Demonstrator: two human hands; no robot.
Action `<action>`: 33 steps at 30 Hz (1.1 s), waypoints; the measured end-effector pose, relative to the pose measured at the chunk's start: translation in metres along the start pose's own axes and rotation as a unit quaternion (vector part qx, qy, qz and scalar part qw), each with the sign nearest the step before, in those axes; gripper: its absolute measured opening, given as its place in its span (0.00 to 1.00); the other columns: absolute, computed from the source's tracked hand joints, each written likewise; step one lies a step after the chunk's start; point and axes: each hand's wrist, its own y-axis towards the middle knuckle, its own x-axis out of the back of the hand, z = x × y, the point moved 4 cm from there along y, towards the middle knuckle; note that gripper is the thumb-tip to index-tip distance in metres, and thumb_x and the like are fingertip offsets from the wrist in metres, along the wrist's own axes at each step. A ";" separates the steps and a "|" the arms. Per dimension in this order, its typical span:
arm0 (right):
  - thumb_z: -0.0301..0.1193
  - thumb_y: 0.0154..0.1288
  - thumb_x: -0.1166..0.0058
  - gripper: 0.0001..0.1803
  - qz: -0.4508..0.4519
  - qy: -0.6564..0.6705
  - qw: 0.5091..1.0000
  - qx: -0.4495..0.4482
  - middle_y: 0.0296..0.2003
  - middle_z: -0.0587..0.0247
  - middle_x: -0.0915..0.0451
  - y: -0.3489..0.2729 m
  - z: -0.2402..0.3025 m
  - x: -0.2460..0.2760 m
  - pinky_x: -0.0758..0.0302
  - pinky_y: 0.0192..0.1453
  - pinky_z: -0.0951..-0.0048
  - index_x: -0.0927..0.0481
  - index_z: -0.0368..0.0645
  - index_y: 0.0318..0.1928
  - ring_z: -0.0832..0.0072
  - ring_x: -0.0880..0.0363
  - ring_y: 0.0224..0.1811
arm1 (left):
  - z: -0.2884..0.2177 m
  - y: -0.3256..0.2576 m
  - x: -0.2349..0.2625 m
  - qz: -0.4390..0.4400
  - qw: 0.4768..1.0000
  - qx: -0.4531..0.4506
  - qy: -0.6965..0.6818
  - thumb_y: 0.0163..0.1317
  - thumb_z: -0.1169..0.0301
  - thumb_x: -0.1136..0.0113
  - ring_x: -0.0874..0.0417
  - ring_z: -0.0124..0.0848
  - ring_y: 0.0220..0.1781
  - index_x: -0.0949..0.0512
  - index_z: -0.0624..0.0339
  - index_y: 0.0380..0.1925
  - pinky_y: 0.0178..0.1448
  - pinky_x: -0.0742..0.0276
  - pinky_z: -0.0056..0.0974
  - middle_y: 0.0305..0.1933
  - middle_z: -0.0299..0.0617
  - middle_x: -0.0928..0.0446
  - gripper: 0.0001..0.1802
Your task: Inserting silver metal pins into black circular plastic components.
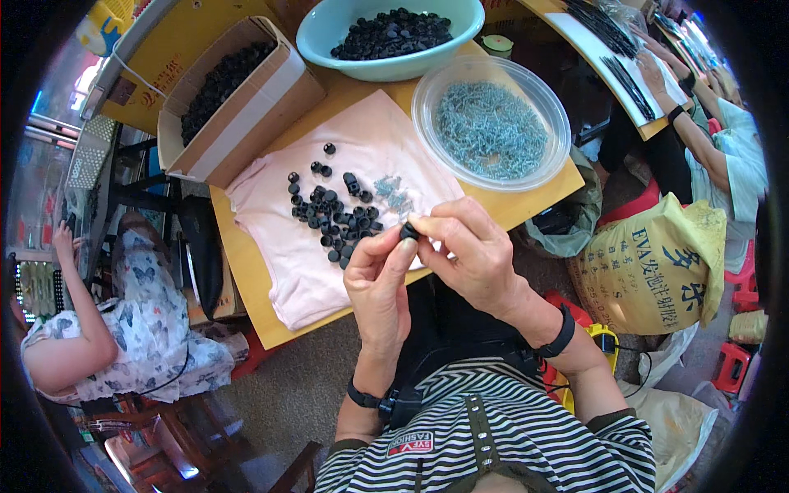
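A small round black plastic cap [408,232] is pinched between the thumb and fingers of my left hand [378,283], above the near edge of the table. My right hand [470,246] meets it from the right, its thumb and forefinger closed at the cap's top; anything small between those fingertips is hidden. Just beyond my hands, a little heap of silvery screws [393,194] lies on a pale pink cloth [288,275]. To its left are several loose black caps [330,212], some upright and some tipped over.
On the yellow table [567,182] stand a cardboard box [246,111] of black parts, a light-blue basin [316,37] of black pieces and a clear round tub [561,135] of screws. A yellow woven sack [649,267] stands right. Co-workers sit left and far right.
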 end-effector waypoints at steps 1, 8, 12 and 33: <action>0.18 0.43 0.39 0.15 0.006 -0.014 1.000 0.017 0.31 0.59 0.27 0.001 0.003 0.001 0.26 0.36 0.72 0.23 0.36 0.37 0.67 0.25 0.33 | -0.001 -0.002 0.000 -0.002 1.000 0.009 -0.005 0.56 0.83 0.41 0.21 0.25 0.44 0.23 0.64 0.37 0.51 0.25 0.29 0.43 0.43 0.22 0.09; 0.18 0.43 0.39 0.15 0.006 -0.007 0.999 0.052 0.31 0.59 0.26 0.007 0.016 0.001 0.26 0.34 0.72 0.23 0.35 0.36 0.66 0.24 0.32 | -0.009 -0.006 -0.001 0.002 1.000 0.001 -0.023 0.55 0.82 0.40 0.21 0.24 0.41 0.23 0.63 0.37 0.49 0.24 0.28 0.40 0.42 0.21 0.09; 0.18 0.43 0.39 0.14 -0.046 0.019 0.999 0.010 0.31 0.57 0.25 -0.011 0.007 -0.004 0.26 0.33 0.71 0.23 0.34 0.36 0.66 0.25 0.29 | -0.005 -0.006 0.001 0.010 1.000 0.011 -0.001 0.55 0.82 0.40 0.21 0.24 0.40 0.22 0.63 0.36 0.48 0.23 0.29 0.40 0.42 0.21 0.08; 0.25 0.58 0.45 0.10 0.130 0.237 0.941 -0.203 0.33 0.64 0.24 0.006 0.010 0.022 0.24 0.32 0.83 0.21 0.36 0.41 0.82 0.23 0.33 | -0.028 -0.018 -0.006 0.050 0.981 -0.112 0.153 0.56 0.83 0.42 0.19 0.30 0.43 0.25 0.69 0.43 0.51 0.23 0.32 0.42 0.46 0.21 0.13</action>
